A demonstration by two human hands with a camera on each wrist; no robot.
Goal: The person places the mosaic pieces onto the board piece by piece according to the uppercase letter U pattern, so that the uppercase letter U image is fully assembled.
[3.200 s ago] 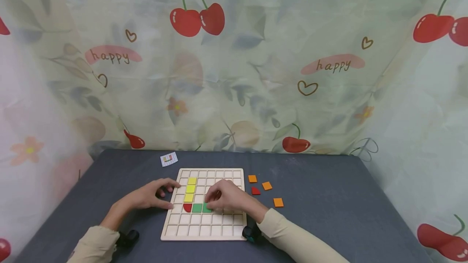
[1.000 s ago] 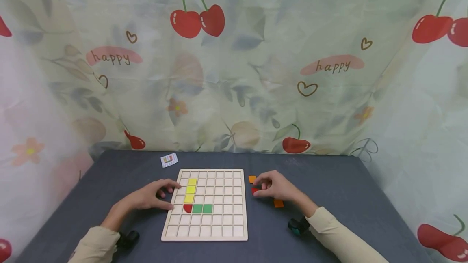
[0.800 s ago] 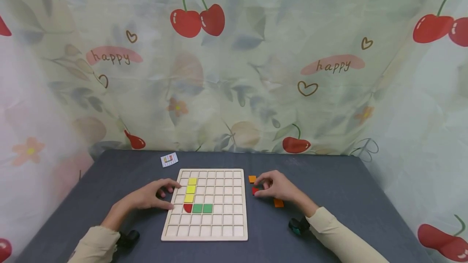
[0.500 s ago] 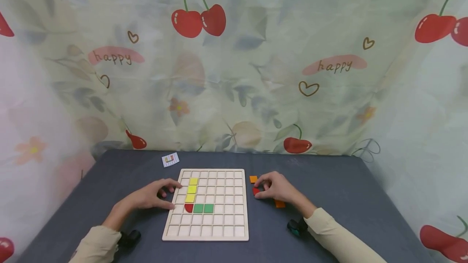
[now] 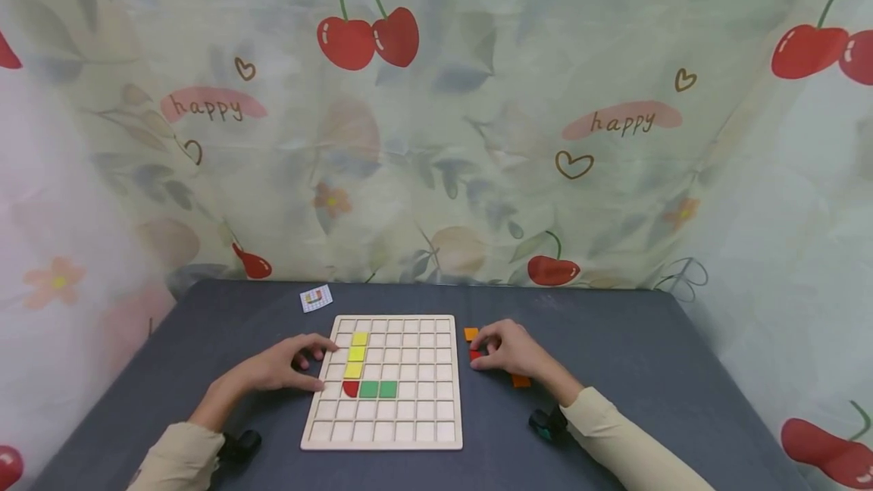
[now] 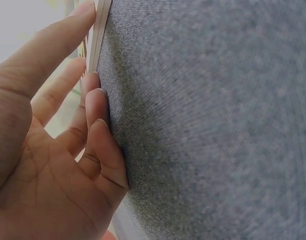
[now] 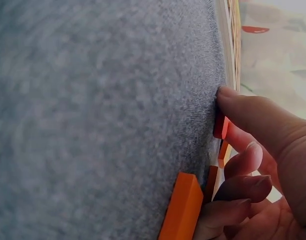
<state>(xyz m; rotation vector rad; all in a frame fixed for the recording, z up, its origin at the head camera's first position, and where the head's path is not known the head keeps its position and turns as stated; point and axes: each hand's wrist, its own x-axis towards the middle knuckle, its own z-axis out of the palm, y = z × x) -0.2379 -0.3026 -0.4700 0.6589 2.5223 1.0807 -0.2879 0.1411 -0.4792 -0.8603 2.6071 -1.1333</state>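
A pale wooden grid board lies on the table, holding a column of yellow tiles, a red rounded tile and two green tiles. My left hand rests at its left edge, thumb and index fingertips touching the rim, other fingers loosely bent. To the right of the board, my right hand pinches a loose red tile between thumb and index finger, with the tile still down at the cloth. That hand partly covers this tile in the head view.
Orange tiles lie around the right hand: one beyond it, one nearer, partly hidden by the wrist. A small printed card with a coloured grid sits behind the board. A patterned curtain stands at the table's back edge.
From the second green tile on the board, my right hand has moved right to the loose red tile. Over the last second it has barely shifted. My left hand keeps its place.
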